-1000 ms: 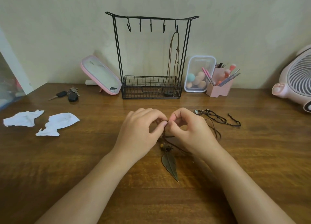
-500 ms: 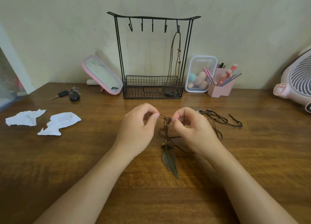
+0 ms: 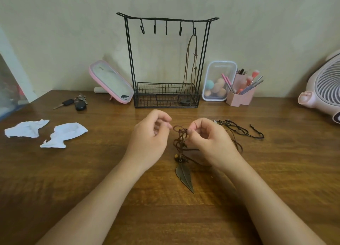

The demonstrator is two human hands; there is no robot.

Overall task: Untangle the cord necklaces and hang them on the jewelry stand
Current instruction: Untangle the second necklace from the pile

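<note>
- The fingers [image 3: 197,122] of the right hand [image 3: 211,141] pinch the tangled dark brown cord necklace [image 3: 181,141] just above the wooden counter [image 3: 110,171]; the fingers [image 3: 160,116] of the left hand [image 3: 147,140] are curled beside its loop, and I cannot tell if they grasp it
- Done, I judge: one light brown cord necklace [image 3: 191,61] hangs on the rightmost hook of the black wire jewelry stand [image 3: 128,51]; four hooks are free
- Left to do: the knot above the bronze leaf pendant [image 3: 184,176] is not loose; a thin black cord necklace [image 3: 239,131] lies near the right hand, not hung
- Around: a pink mirror [image 3: 112,81], keys [image 3: 77,103], torn white paper [image 3: 62,134]; all lie aside from the way to the stand
</note>
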